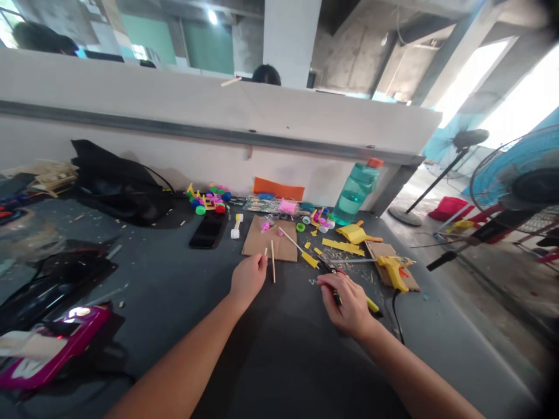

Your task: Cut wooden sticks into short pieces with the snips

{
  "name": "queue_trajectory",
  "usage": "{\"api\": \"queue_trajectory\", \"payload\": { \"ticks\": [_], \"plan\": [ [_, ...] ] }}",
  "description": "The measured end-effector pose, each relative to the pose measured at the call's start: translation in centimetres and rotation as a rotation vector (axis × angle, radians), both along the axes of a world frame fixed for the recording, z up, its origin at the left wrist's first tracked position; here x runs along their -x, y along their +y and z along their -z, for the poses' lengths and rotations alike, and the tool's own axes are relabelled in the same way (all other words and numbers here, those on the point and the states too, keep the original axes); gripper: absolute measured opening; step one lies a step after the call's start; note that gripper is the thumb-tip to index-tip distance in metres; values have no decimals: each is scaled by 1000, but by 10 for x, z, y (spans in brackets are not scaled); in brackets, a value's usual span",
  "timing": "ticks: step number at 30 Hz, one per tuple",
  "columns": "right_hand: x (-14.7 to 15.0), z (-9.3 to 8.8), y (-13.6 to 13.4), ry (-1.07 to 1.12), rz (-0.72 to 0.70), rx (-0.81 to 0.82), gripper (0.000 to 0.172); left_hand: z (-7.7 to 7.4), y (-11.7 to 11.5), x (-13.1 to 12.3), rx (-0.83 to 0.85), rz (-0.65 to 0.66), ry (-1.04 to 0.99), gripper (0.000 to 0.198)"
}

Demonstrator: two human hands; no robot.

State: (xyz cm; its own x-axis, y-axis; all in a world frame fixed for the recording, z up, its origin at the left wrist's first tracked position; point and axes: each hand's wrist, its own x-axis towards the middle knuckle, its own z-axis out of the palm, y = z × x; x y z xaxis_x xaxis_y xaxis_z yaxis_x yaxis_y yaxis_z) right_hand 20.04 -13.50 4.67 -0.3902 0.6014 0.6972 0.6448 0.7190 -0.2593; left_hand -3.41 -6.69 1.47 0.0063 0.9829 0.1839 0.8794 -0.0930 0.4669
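Note:
My left hand is closed, and the pale tip of a small wooden stick pokes up from between thumb and finger. Just right of it, another thin wooden stick lies partly over a piece of cardboard. My right hand has its fingers curled together above the table; what they hold, if anything, is hidden. Right behind those fingers is a red-handled cutting tool, partly covered. A yellow and black tool lies partly under the right hand.
A yellow glue gun with a cord rests at the right. Yellow scraps, a teal bottle, a phone and colourful small wheeled toys stand toward the back. A magenta device is at left.

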Motion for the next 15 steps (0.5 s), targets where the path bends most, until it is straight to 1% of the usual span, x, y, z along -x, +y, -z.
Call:
{"api": "queue_trajectory", "payload": {
  "ticks": [2,5,9,11,13,15],
  "plan": [
    [5,2,3,-84,50,115,27,1,0,1,24,7,-91,30],
    [16,3,6,-247,84,304,27,2,2,5,33,-15,-235,24],
    [40,-3,12,-458,122,521,26,4,4,8,15,-46,-356,20],
    [56,-5,23,-463,221,663,21,5,4,8,7,-50,-391,21],
    [74,-3,38,-435,301,688,22,6,4,8,-6,-48,-417,21],
    [91,3,55,-407,361,722,26,7,4,9,-14,-49,-432,20]
  ]
}}
